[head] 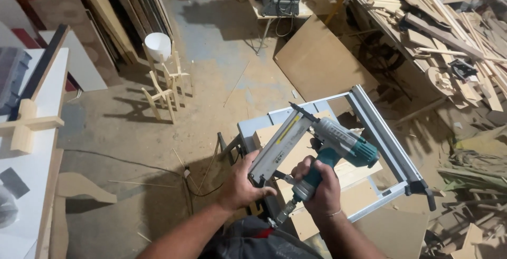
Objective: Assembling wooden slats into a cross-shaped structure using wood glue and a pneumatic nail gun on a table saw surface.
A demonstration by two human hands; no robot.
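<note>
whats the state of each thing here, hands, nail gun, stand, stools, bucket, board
left hand: gripping the rear end of the nail gun's magazine
right hand: closed around the nail gun's handle
nail gun: held up off the stand, tilted, nose away from the person
metal stand: upright, wood pieces on it
wooden stools: standing on the floor
white bucket: upright on a stool
brown board: flat on the floor

a grey metal work stand is seen just beyond and under the right hand, with pale wooden boards laid flat on it; a brown board is spread on the floor below.
</note>
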